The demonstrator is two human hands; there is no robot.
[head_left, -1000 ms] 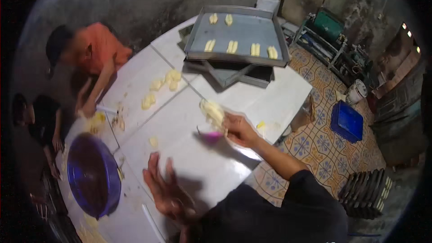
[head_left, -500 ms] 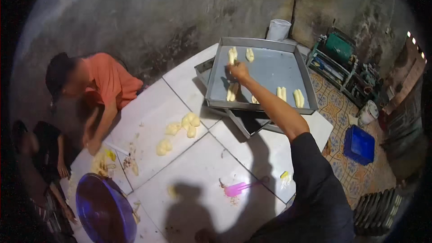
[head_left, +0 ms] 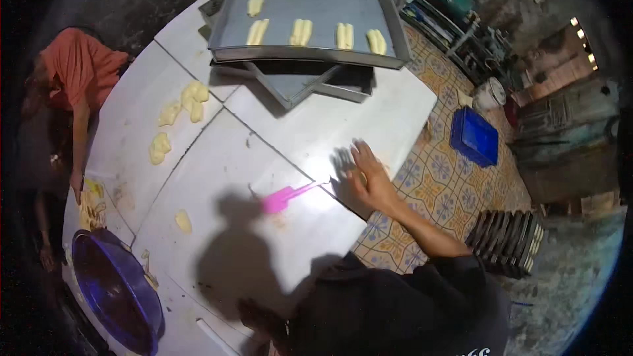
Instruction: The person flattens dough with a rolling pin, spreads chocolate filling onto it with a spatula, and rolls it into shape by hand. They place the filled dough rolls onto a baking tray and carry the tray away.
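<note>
Right hand (head_left: 369,174) flat on the counter (head_left: 264,151), fingers spread, palm down, gripping nothing. Fingertips blurred. A small pale dough bit seems to sit under or right beside the palm, can't tell which. Pink spatula (head_left: 285,197) lies on the counter at 9 o'clock from the hand, handle tip near the fingers, head pointing away; contact unclear.

Left hand (head_left: 260,316) is at 6 o'clock in the frame, dark and mostly in shadow at the counter edge; can't tell if it's open or closed.

Tray (head_left: 395,39) at 12 o'clock, stacked on other trays, carrying shaped dough pieces (head_left: 301,31) in rows. Well apart from the right hand.

Loose dough lumps (head_left: 178,115) on the counter at 10 o'clock, one more single piece (head_left: 182,221) at 8 o'clock near the shadow.

Purple bowl (head_left: 115,290) at 7 o'clock, at the counter's corner.

A person in an orange shirt (head_left: 76,72) at 9–10 o'clock, leaning on the counter's far side, one hand down by more dough.

Blue crate (head_left: 476,137) on the tiled floor at 3 o'clock, white bucket (head_left: 489,94) just beyond it.
</note>
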